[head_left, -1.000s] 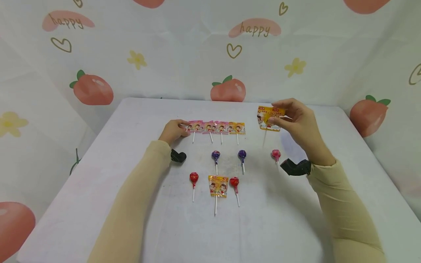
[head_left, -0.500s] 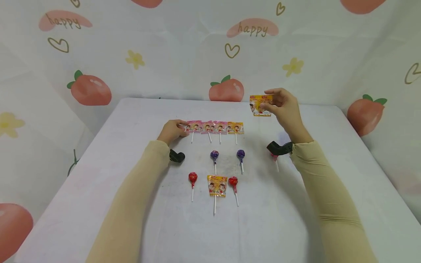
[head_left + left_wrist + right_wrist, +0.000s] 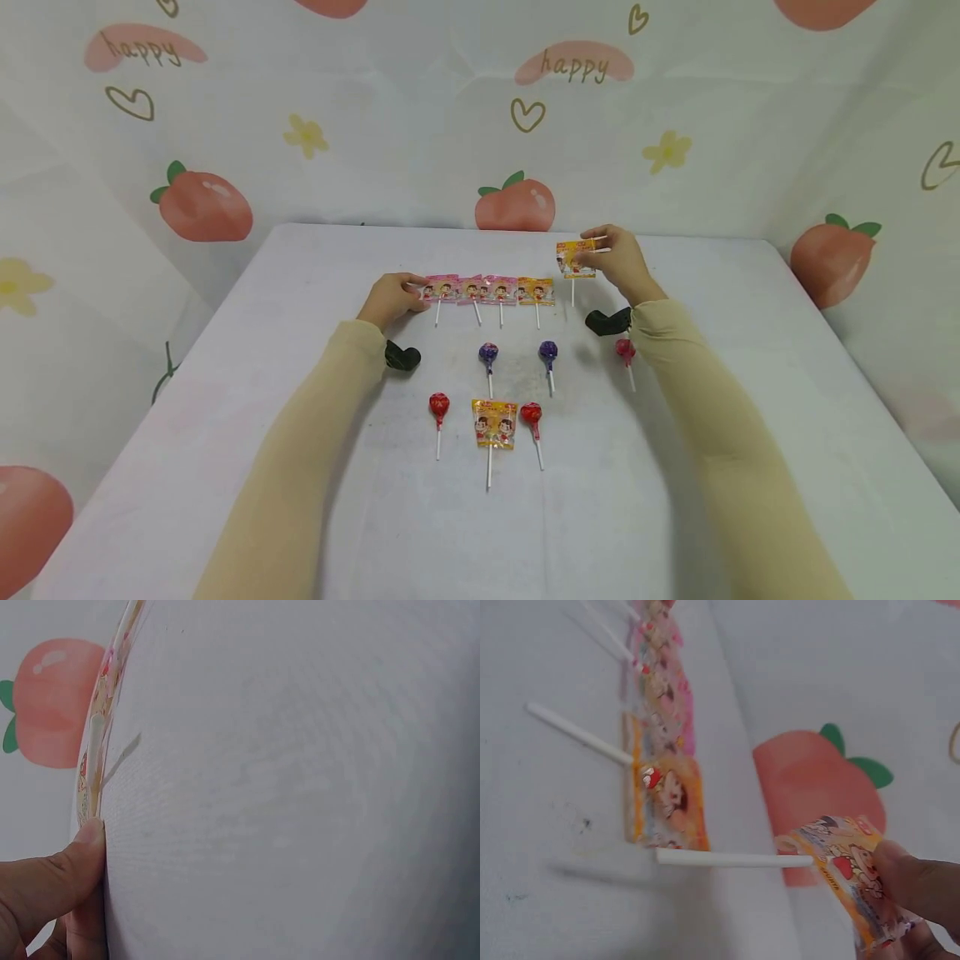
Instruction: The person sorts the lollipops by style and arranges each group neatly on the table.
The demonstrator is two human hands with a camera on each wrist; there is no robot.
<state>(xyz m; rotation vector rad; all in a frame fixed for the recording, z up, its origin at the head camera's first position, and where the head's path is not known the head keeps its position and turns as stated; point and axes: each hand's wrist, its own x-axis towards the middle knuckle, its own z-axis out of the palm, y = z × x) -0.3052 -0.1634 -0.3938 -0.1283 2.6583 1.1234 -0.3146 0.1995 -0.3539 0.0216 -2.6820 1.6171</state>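
Note:
My right hand (image 3: 618, 260) pinches a lollipop in a flat yellow wrapper (image 3: 573, 257) between thumb and fingers, its white stick pointing down. In the right wrist view, this wrapper (image 3: 847, 870) is held off the table, right of the row's end. My left hand (image 3: 391, 300) pinches the left edge of the leftmost pink-wrapped lollipop (image 3: 440, 288). Its thumb (image 3: 64, 874) shows at the wrapper's end in the left wrist view. Two more pink-wrapped lollipops (image 3: 501, 289) and a yellow-wrapped lollipop (image 3: 537, 291) continue the row, wrappers meeting edge to edge.
Two purple ball lollipops (image 3: 548, 353) lie in front of the row. Nearer are two red ball lollipops (image 3: 438, 407) with another yellow-wrapped lollipop (image 3: 494, 424) between them. A pink ball lollipop (image 3: 626, 350) lies beside the right sleeve. A printed cloth (image 3: 420, 108) hangs behind the white table (image 3: 240, 333).
My right hand has carried the yellow-wrapped lollipop leftward, rising and then lowering, to the right end of the row. My left hand stays at the row's left end.

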